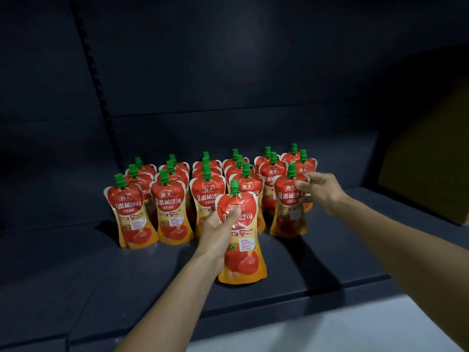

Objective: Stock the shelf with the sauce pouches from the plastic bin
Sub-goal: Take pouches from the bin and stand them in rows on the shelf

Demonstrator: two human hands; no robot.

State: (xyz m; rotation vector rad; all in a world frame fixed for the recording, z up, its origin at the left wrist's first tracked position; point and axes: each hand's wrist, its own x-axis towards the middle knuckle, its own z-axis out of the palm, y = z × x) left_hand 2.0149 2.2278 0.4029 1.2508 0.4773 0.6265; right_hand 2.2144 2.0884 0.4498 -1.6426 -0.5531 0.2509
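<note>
Several red and orange sauce pouches (169, 209) with green caps stand upright in rows on the dark shelf (317, 262). My left hand (218, 235) grips one pouch (243, 252) around its upper body, holding it upright in front of the rows, its base near the shelf surface. My right hand (321, 191) pinches the upper right edge of the front pouch (288, 212) in the right-hand column, which stands on the shelf. The plastic bin is out of view.
A brown cardboard box (431, 158) sits on the shelf at the right. A slotted upright rail (96, 80) runs up the back panel at the left. Bare shelf lies left and in front of the rows. Pale floor (330, 334) shows below the shelf edge.
</note>
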